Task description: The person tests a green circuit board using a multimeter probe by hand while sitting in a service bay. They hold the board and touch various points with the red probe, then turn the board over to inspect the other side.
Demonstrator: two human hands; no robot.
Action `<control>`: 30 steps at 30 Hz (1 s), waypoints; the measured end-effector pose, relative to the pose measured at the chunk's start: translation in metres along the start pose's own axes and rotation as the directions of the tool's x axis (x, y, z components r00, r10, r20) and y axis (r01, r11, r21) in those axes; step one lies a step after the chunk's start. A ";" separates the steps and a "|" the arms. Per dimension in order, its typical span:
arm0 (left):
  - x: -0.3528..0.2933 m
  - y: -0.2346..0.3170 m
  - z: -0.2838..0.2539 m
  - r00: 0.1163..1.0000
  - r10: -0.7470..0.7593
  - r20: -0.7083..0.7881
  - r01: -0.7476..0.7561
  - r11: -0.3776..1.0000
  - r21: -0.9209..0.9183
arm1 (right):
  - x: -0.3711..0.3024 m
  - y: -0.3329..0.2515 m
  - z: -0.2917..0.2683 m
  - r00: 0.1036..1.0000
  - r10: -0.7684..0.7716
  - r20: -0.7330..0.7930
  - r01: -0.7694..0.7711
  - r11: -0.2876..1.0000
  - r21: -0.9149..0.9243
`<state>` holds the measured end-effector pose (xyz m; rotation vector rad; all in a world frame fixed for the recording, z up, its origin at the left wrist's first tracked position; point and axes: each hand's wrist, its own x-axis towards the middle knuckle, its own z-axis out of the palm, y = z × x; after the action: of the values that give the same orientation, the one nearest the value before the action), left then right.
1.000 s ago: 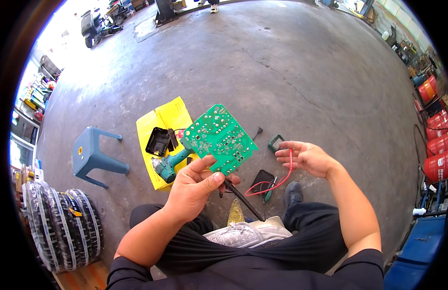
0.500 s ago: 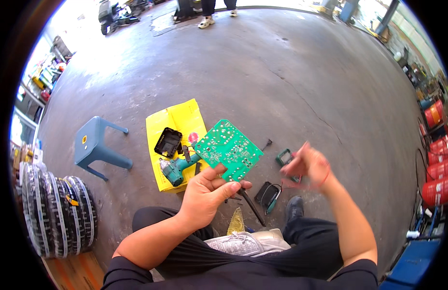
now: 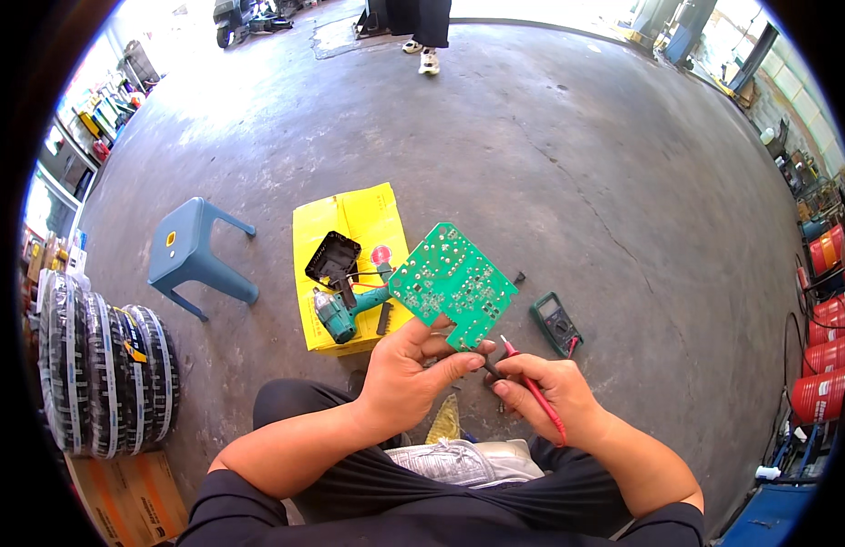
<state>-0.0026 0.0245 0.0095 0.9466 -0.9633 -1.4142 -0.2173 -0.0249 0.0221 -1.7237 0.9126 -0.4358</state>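
- Left hand's grip clasps a green circuit board, right of the yellow box.
- Right hand's grip clasps a red test probe, lower right of the box.
- Digital multimeter lies right of the box.

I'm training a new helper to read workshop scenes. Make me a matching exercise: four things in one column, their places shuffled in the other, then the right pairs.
Things:
1. Circuit board
2. Power tool
3. Stool
4. Red probe

Places:
A. Left of the yellow package
B. In the right hand
C. In the left hand
D. On the yellow package

Pairs: 1-C, 2-D, 3-A, 4-B
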 end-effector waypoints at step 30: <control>-0.004 -0.010 0.007 0.995 0.091 0.030 -0.095 0.982 0.162 | -0.008 0.009 -0.050 0.906 -0.246 -0.344 0.172 0.957 -0.232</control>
<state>-0.0125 0.0293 0.0025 0.9940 -1.1400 -1.2844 -0.2600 -0.0522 0.0328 -1.9698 1.0685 -0.8622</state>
